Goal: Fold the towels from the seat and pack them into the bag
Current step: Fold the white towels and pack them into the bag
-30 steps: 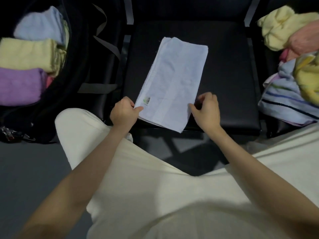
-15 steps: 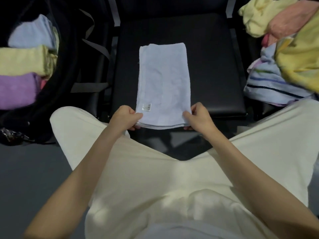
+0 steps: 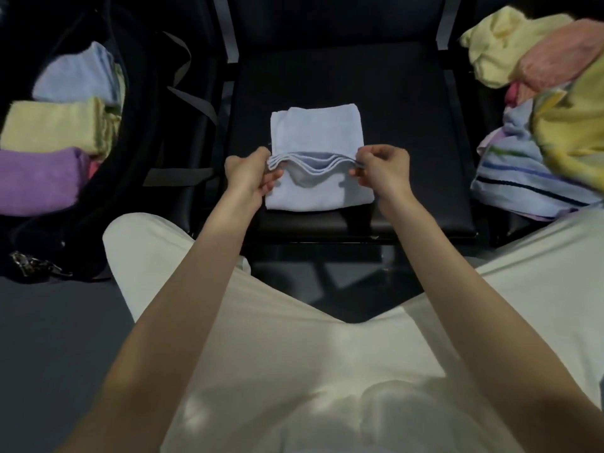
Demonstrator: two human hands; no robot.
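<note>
A pale blue towel (image 3: 315, 132) lies on the black seat (image 3: 408, 125) in front of me. Its near end is lifted and folded over toward the far end, the layered edge sagging between my hands. My left hand (image 3: 250, 176) pinches the left corner of that edge and my right hand (image 3: 384, 170) pinches the right corner. The open black bag (image 3: 130, 132) stands at the left with folded light blue (image 3: 76, 78), yellow-green (image 3: 55, 125) and purple (image 3: 39, 179) towels inside.
A heap of unfolded towels fills the right seat: pale yellow (image 3: 503, 44), pink (image 3: 555, 57), bright yellow (image 3: 575, 125) and blue striped (image 3: 523, 178). Bag straps (image 3: 183, 103) hang beside the middle seat. My legs in cream trousers (image 3: 294, 354) fill the foreground.
Both hands have lifted the towel's near end off the seat edge and carried it away from me, folding the long strip over itself.
</note>
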